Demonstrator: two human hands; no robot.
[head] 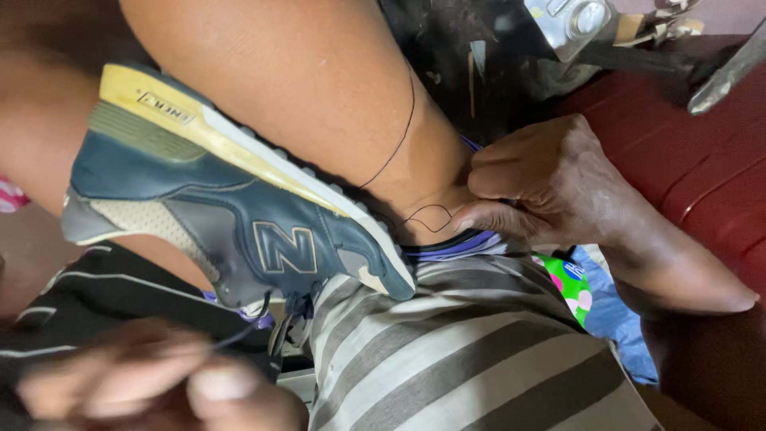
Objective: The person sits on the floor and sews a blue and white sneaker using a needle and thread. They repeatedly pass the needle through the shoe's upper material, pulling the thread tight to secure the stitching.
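A navy blue sneaker (239, 215) with a yellowed sole lies on its side, wedged between a bare leg (319, 88) and my lap in grey striped shorts (463, 351). A thin black thread (399, 140) runs down over the leg and loops close to my right hand (542, 179). That hand is clenched, its thumb and fingers pinched at the loop just past the shoe's toe. My left hand (152, 383) is blurred at the bottom left, its fingers closed on a dark thread that leads up to the shoe's laced part.
A red ribbed surface (702, 160) lies at the right. A metal block (570, 24) and a grey metal bar (730, 72) sit at the top right. Green-and-pink (570, 283) and blue cloth (610, 319) lie under my right forearm.
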